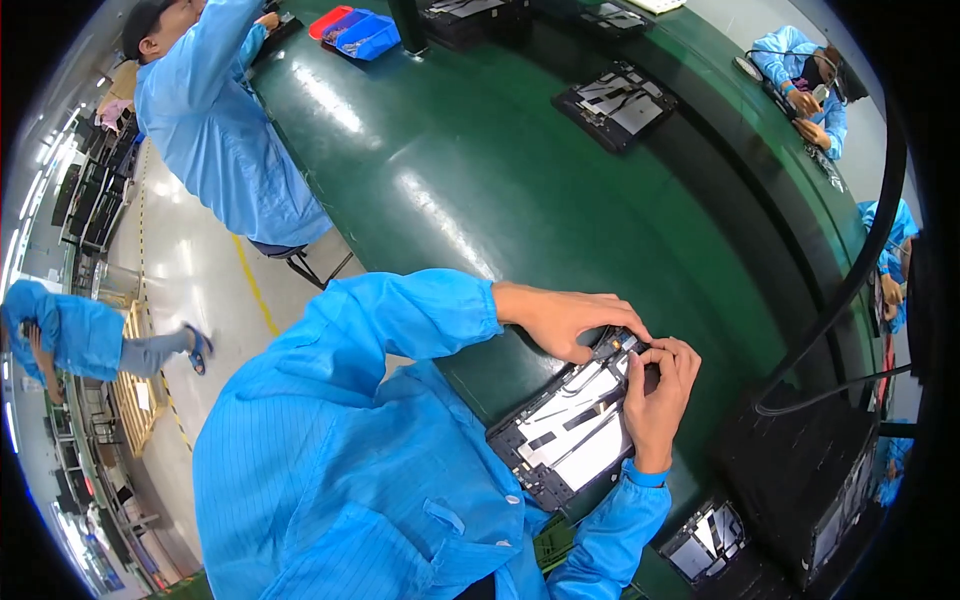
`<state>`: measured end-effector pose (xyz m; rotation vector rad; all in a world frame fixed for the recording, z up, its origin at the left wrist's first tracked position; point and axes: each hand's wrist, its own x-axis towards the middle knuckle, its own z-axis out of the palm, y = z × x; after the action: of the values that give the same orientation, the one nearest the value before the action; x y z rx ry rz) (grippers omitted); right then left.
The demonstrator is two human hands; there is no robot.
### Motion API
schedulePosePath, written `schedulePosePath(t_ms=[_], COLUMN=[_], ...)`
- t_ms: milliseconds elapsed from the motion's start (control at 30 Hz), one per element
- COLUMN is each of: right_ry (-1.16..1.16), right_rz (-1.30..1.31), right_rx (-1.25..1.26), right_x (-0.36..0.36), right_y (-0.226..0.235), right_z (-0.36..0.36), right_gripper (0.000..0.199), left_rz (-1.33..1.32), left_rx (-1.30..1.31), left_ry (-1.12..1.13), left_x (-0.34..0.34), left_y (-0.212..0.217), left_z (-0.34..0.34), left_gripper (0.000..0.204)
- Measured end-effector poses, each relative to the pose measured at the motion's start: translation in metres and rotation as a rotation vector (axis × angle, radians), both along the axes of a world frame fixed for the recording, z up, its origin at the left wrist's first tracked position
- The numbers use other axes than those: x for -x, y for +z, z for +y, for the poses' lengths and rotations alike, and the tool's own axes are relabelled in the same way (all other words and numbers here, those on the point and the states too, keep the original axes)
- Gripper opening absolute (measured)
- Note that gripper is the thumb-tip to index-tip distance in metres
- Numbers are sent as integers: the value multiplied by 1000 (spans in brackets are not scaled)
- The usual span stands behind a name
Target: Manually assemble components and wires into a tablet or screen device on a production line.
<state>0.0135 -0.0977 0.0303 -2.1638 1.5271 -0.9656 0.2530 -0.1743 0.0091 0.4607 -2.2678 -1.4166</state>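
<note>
— Where are the person's hands?

— Both are at the far corner of a flat black rectangular device with its back cover off, showing silvery plates and dark strips inside. It lies tilted on the near edge of the glossy green conveyor table, right in front of the person.

— And the left hand?

— The left hand reaches in from a light blue sleeve, fingers curled down and pressing on the device's upper corner. Whether anything is pinched under them cannot be told.

— The right one?

— The right hand rests along the device's right edge, fingers bent inward and closed toward the same corner, fingertips nearly meeting the left hand's. What it grips, if anything, is hidden.

— What else is about?

— A second opened device lies further up the table, well apart. Blue and red plastic bins stand near a co-worker in a light blue coat on the left. A black box with a thick black cable sits on the right.
</note>
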Motion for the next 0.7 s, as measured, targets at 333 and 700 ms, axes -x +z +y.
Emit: schedulePosePath(t_ms=[333, 700], right_ry=[-28, -20], right_rz=[-31, -57], right_rx=[-18, -12], right_x=[2, 10], right_y=[-1, -5], right_z=[1, 3], right_gripper=[14, 15], left_rz=[-4, -69], left_rx=[-29, 26], left_ry=[-102, -115], left_x=[-1, 8], left_y=[0, 2], left_z=[-7, 0], left_gripper=[86, 89])
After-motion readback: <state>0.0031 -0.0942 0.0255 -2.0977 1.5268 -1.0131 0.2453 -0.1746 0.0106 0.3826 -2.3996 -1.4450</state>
